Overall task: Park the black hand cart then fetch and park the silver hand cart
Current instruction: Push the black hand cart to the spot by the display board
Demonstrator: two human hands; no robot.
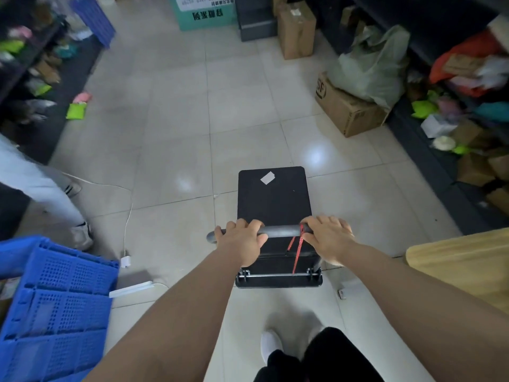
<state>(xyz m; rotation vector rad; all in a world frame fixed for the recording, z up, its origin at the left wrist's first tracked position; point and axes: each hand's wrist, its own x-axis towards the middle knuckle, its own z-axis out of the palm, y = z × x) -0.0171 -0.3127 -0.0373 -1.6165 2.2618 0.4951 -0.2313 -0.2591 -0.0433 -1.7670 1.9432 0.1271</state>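
The black hand cart (pixel 274 197) stands on the tiled floor in front of me, its flat deck bare except for a small white sticker. A grey handle bar (pixel 279 231) runs across its near end, with a red cord tied near its right side. My left hand (pixel 242 241) grips the bar's left part and my right hand (pixel 327 237) grips its right end. No silver hand cart is in view.
A blue plastic crate (pixel 52 304) lies at lower left and a wooden table corner (pixel 462 260) at right. Another person's legs (pixel 41 188) stand at left near a white cable (pixel 128 216). Cardboard boxes (pixel 347 106), a plastic bag and cluttered shelves line both sides of the aisle.
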